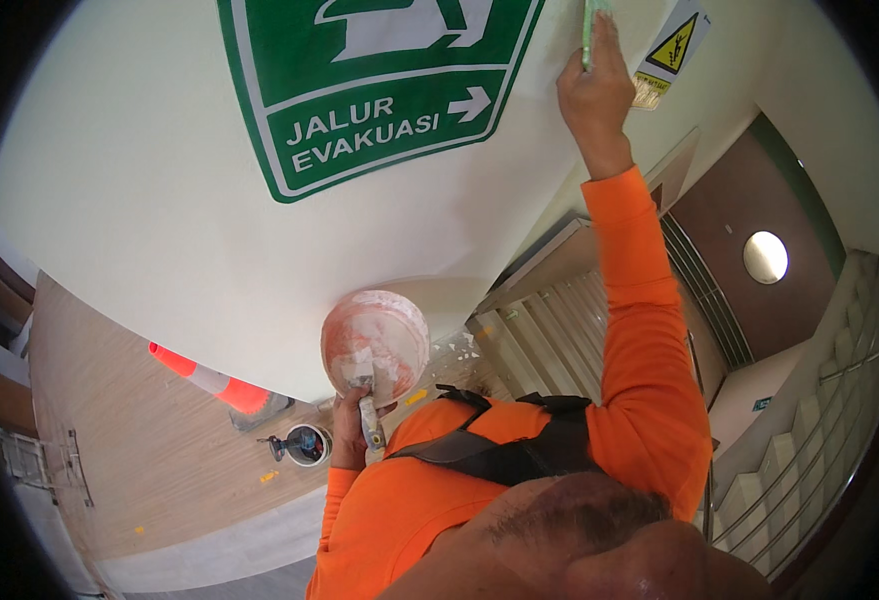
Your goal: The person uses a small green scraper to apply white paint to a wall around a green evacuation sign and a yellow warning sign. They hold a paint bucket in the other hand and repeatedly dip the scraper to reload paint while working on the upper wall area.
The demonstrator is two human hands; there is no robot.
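My left hand [348, 426] grips a round pinkish bowl [402, 322] by its lower edge. White paste coats the inside of the bowl. The same hand holds a putty knife [369, 420], its handle towards my chest and its paste-smeared blade over the bowl. High up against the white wall [184, 247], my right hand [597, 94] is closed on a thin light-green flat tool [588, 41]. The top of that tool runs out of the picture, so its exact kind cannot be told. A green evacuation sign [364, 105] with an arrow lies left of my right hand.
Stairs [552, 322] descend at the right, with metal railings [822, 442] beyond. White flakes [458, 346] litter the floor beside them. An orange traffic cone [214, 382] and a bucket of items [310, 445] stand left. A yellow warning sign [672, 49] hangs right of my raised hand.
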